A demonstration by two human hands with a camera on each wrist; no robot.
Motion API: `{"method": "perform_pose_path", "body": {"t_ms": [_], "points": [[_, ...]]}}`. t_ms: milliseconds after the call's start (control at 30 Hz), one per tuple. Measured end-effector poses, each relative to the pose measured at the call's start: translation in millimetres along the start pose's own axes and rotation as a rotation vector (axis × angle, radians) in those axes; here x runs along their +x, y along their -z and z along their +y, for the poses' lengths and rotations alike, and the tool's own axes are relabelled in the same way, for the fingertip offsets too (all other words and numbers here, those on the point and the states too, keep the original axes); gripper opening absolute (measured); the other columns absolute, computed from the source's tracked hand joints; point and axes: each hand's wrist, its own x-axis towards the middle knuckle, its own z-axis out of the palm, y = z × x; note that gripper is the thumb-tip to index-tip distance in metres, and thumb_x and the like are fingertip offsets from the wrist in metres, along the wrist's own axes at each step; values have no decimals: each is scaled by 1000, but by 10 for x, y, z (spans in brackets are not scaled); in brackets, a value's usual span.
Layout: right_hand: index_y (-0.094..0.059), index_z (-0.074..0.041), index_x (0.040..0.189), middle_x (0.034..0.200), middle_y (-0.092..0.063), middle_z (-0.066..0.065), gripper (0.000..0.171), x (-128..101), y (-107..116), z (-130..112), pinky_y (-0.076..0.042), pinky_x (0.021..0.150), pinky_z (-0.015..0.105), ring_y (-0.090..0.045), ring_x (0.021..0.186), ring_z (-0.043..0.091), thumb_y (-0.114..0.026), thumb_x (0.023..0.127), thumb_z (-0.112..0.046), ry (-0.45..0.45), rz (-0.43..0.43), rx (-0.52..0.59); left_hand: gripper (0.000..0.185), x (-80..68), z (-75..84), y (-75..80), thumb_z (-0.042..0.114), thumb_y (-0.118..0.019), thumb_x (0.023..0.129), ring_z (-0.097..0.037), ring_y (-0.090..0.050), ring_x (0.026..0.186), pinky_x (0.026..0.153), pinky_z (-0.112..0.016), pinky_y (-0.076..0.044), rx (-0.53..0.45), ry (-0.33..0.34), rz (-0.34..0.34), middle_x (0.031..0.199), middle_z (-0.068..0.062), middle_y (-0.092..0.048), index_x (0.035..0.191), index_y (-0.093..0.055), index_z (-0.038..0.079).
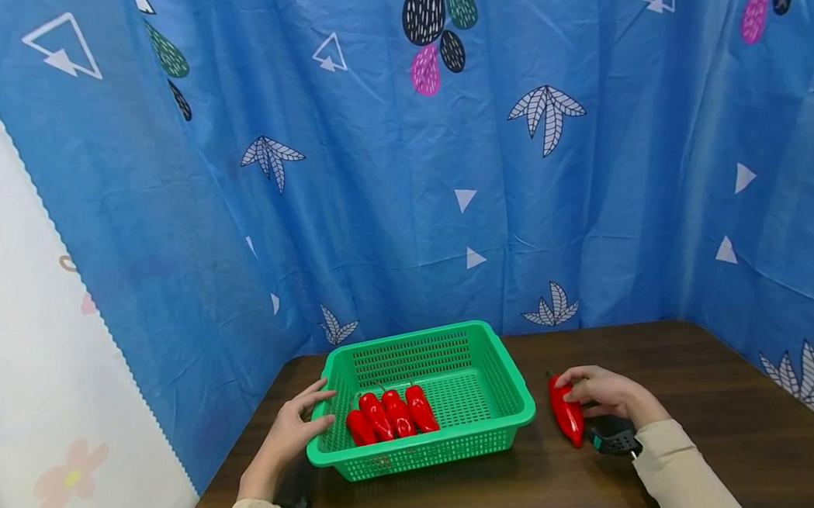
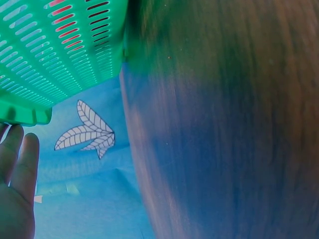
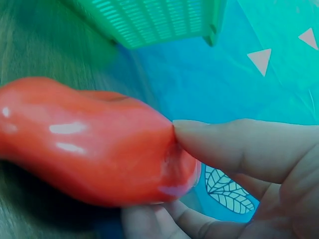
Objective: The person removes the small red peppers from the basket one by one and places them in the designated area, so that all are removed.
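Blue curtain (image 1: 390, 201) behind; four peppers (image 1: 398, 414) are basketed lower centre, one remaining pepper (image 1: 567, 415) is pinched by right hand (image 1: 606, 391); left hand (image 1: 293, 428) relaxed.

The left hand (image 2: 18, 191) has fingertips at the rim of a green basket (image 2: 82, 56), red showing through; a leaf-printed blue curtain (image 2: 94, 184) hangs beyond the dark bench (image 2: 224, 139).
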Motion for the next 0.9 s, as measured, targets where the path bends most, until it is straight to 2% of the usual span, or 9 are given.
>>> {"method": "perform_pose_path", "body": {"t_ms": [100,433,900], "points": [[-60,2,120,121,-58,19,31,-1,12,4,-59,84,46,-61,99,29,-62,90,-4,-9,13,-10,42,1,0,0,10,-70,91,-41,-30,150,115,-57,-37,12,3,4,159,-16,-39,132,-64,4],[-62,0,121,117,-59,16,30,-1,24,23,-57,80,41,-58,98,28,-63,91,-7,-10,30,-24,43,8,-2,0,9,-71,90,-43,-34,147,105,-48,-51,-20,4,5,158,-18,-39,131,-65,2],[-61,1,127,123,-61,17,37,10,54,59,-57,85,43,-58,104,28,-64,91,-8,17,4,8,43,16,-6,1,10,-71,90,-42,-30,149,111,-54,-43,-3,8,1,158,-17,-40,132,-65,3]]}}
